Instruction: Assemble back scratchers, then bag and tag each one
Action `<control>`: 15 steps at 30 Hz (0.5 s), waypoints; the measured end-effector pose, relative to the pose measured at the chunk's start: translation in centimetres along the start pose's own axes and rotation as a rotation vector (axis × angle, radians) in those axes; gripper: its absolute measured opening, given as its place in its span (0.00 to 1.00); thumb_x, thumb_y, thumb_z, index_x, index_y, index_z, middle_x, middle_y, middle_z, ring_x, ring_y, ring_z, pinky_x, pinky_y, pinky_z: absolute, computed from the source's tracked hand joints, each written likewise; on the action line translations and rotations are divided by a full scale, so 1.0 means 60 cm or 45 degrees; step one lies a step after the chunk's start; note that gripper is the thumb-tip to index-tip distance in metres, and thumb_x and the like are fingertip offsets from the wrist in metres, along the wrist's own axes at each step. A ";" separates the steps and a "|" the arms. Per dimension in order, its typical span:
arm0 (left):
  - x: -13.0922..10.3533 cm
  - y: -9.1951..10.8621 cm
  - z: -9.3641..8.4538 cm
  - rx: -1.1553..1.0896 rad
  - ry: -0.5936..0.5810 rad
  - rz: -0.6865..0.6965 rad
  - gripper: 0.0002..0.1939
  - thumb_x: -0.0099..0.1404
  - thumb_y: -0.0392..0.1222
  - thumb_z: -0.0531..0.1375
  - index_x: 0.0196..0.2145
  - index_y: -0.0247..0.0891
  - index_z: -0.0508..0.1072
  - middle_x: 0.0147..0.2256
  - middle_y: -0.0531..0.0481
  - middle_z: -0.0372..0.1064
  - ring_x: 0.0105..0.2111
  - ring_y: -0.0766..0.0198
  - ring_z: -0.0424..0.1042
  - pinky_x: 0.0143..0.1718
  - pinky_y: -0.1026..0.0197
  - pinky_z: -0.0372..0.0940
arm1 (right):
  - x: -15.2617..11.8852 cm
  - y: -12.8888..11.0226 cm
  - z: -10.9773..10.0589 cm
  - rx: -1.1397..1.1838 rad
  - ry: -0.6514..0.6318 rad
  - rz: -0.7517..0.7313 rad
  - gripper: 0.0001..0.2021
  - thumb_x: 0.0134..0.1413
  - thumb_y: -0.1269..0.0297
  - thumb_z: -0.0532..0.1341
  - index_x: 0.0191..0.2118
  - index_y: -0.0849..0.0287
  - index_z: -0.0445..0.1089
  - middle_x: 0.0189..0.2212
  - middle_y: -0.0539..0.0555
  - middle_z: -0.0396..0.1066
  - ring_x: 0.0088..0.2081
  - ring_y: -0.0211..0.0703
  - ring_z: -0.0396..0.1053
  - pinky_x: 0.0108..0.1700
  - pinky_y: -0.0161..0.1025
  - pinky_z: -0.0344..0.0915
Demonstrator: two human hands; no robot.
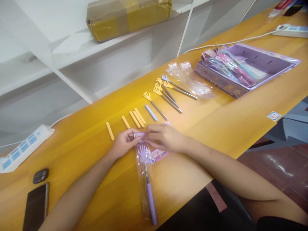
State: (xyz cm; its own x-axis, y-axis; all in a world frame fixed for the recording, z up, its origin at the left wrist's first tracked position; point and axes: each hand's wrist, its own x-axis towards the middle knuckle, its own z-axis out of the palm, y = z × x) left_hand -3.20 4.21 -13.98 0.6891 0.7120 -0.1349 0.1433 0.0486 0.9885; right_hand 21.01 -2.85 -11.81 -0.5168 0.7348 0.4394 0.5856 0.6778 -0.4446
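Note:
My left hand and my right hand are both closed at the top of a clear plastic bag. Between their fingers shows a small purple printed card at the bag's mouth. A purple back scratcher lies inside the bag, its claw just below my hands and its handle toward me. Another pink printed card rests on the table under my right hand. Beyond them are several yellow handle tubes, a blue tube and yellow-clawed metal rods, plus one blue claw rod.
A purple display box with bagged back scratchers stands at the right, with empty clear bags beside it. Power strips, a phone and a dark earbud case lie on the table. A taped carton sits on the shelf.

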 end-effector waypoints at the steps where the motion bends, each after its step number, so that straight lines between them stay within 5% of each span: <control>1: 0.000 0.001 0.001 0.002 0.010 -0.001 0.13 0.67 0.47 0.68 0.44 0.35 0.77 0.40 0.44 0.80 0.38 0.60 0.79 0.41 0.62 0.71 | 0.001 -0.001 -0.002 0.006 -0.002 0.004 0.14 0.73 0.59 0.56 0.44 0.60 0.77 0.36 0.55 0.70 0.35 0.38 0.67 0.39 0.38 0.63; 10: 0.003 -0.010 -0.002 -0.054 0.116 0.041 0.13 0.67 0.46 0.67 0.46 0.36 0.77 0.40 0.45 0.80 0.38 0.60 0.78 0.42 0.62 0.71 | 0.002 -0.005 -0.007 0.055 -0.009 0.126 0.19 0.73 0.60 0.54 0.30 0.61 0.72 0.30 0.52 0.67 0.29 0.35 0.60 0.33 0.37 0.55; 15: 0.010 -0.013 -0.002 -0.214 0.356 0.133 0.13 0.65 0.47 0.69 0.43 0.38 0.76 0.43 0.46 0.78 0.42 0.60 0.77 0.45 0.60 0.71 | 0.008 -0.029 -0.009 0.578 -0.288 0.313 0.22 0.73 0.55 0.56 0.28 0.63 0.70 0.21 0.48 0.63 0.23 0.31 0.57 0.30 0.34 0.54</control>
State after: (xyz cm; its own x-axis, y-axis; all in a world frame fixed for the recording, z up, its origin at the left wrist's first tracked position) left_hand -2.98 4.69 -14.80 0.4693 0.8825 -0.0314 -0.0529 0.0636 0.9966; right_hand 20.06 -3.67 -10.40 -0.5494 0.8263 0.1240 0.4039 0.3925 -0.8263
